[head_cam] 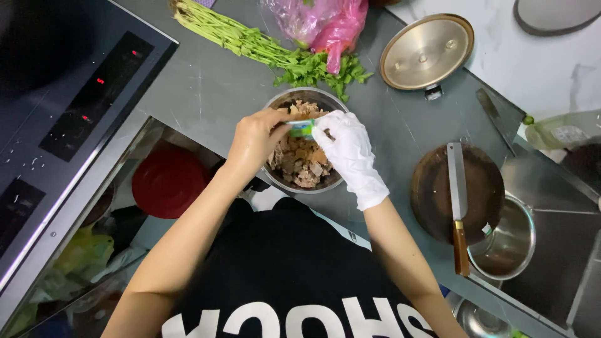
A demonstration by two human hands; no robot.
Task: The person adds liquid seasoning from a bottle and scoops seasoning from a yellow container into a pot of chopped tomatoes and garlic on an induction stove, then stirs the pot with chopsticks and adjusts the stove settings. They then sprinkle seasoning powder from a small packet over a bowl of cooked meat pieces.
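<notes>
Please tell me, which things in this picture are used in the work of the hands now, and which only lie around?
In use:
- bare left hand
- white-gloved right hand
- small green packet, held by both hands
- round steel bowl of chopped meat, under the packet

Lying about:
- bunch of green leafy stalks
- pink plastic bag
- round brass-coloured lid
- cleaver with wooden handle on round dark chopping board

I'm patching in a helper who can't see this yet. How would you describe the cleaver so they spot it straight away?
Start at the grey counter and go right of the steel bowl of chopped meat to the round dark wooden board. The cleaver lies across it, the only flat rectangular blade there, with a brown wooden handle pointing towards the person.
</notes>
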